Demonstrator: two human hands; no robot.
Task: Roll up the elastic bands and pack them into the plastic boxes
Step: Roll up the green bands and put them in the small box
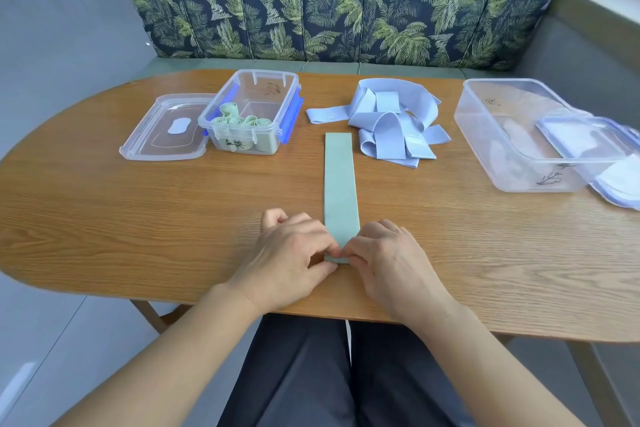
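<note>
table (pixel 138 211): wood, visible grain, smooth satin finish; green band (pixel 339 184): matt stretch cloth; blue bands (pixel 388 121): same matt woven cloth; small box (pixel 263 74) and large box (pixel 485 149): clear glossy plastic; clips (pixel 290 118): opaque blue plastic; loose lid (pixel 156 135): clear plastic, glossy; sofa back (pixel 346 0): printed cloth, matt

The person wears dark trousers (pixel 298 374) — charcoal, close to black — of a smooth, matte cloth that lies in soft lengthwise folds over both thighs. A thin white strip (pixel 348 340) shows between the legs; what it is cannot be told. The forearms (pixel 166 340) are bare as far as the view reaches, and the left hand (pixel 291 253) and right hand (pixel 391 256) are bare as well.
</note>
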